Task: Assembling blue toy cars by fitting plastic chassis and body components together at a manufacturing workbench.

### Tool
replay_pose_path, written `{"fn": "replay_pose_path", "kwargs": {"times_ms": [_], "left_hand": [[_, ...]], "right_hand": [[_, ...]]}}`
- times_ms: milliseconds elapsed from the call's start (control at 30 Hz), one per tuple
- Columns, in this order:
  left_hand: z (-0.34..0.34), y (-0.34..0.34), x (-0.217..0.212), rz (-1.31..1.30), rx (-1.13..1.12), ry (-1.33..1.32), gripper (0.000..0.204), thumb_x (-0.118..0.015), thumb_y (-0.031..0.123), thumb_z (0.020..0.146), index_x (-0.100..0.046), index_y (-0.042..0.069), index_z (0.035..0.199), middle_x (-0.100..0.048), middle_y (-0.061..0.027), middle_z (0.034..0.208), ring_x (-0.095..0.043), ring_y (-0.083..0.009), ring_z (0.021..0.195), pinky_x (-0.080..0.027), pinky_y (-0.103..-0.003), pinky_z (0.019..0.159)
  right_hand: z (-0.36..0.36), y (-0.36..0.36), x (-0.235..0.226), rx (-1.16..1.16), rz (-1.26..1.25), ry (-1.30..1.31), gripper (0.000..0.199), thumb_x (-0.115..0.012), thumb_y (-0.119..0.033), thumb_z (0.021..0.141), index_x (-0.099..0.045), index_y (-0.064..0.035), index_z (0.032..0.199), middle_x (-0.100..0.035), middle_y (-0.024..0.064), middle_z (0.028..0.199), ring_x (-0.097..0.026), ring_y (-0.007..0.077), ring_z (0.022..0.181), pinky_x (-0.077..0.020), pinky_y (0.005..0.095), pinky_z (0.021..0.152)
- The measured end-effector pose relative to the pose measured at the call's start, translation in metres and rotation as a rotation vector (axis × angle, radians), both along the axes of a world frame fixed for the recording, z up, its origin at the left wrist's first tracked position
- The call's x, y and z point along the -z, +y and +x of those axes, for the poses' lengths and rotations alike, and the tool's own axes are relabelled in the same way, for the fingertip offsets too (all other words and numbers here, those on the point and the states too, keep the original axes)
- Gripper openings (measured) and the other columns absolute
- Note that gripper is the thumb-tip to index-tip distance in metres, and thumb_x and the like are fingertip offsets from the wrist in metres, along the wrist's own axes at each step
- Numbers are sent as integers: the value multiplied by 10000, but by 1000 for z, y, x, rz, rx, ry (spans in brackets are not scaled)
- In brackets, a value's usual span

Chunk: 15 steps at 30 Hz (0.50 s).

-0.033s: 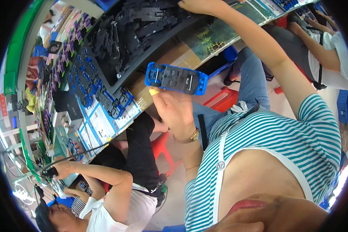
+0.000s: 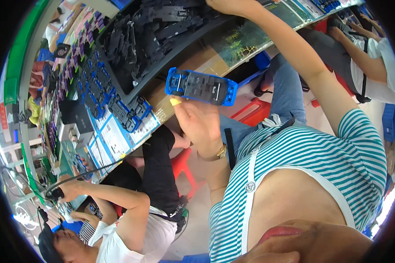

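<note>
My left hand (image 2: pixel 200 127) is closed around the near edge of a toy car (image 2: pixel 202 87), with a yellow cover on the thumb. The car has a blue body and a black chassis, and its underside faces up. Two wheels show at its left end. My right hand (image 2: pixel 233 6) reaches to the far side, over the edge of a large black tray (image 2: pixel 156 78). Its fingertips are cut off by the top of the picture, so what they touch is hidden. Black plastic chassis parts (image 2: pixel 149 30) lie heaped in the tray.
Several blue-and-black car bodies (image 2: pixel 129 113) lie on the bench left of the tray, beside printed sheets (image 2: pixel 114 138). A co-worker in a white shirt (image 2: pixel 134 232) sits at lower left; another person (image 2: pixel 360 61) sits at right. A red stool (image 2: pixel 255 113) stands below the bench.
My right hand has moved slightly up and right, its fingers partly leaving the picture. The toy car in my left hand has shifted very slightly.
</note>
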State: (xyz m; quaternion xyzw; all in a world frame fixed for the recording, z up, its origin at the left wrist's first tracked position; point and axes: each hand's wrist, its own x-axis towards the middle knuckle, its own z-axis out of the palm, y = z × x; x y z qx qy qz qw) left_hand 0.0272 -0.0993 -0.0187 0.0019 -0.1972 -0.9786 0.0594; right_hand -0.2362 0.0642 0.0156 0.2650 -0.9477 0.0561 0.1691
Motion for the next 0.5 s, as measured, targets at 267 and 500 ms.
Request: {"fn": "replay_pose_path", "kwargs": {"times_ms": [267, 500], "left_hand": [[1, 3, -2, -16, -103, -70, 445, -343, 452, 957, -446, 170, 1286, -463, -89, 1316, -431, -265, 1214, -330, -528, 1000], [-2, 15, 6, -42, -188, 2, 467, -287, 454, 976, -389, 134, 1300, -442, -43, 1292, -416, -195, 1179, -290, -385, 1036]], "right_hand": [[88, -10, -33, -145, -419, 116, 420, -439, -171, 905, -414, 38, 1268, -577, 236, 899, -584, 352, 796, -468, 410, 673], [207, -30, -22, -393, -544, -42, 494, -667, -238, 746, -511, -32, 1167, -511, 133, 1010, -528, 321, 934, -457, 396, 775]]}}
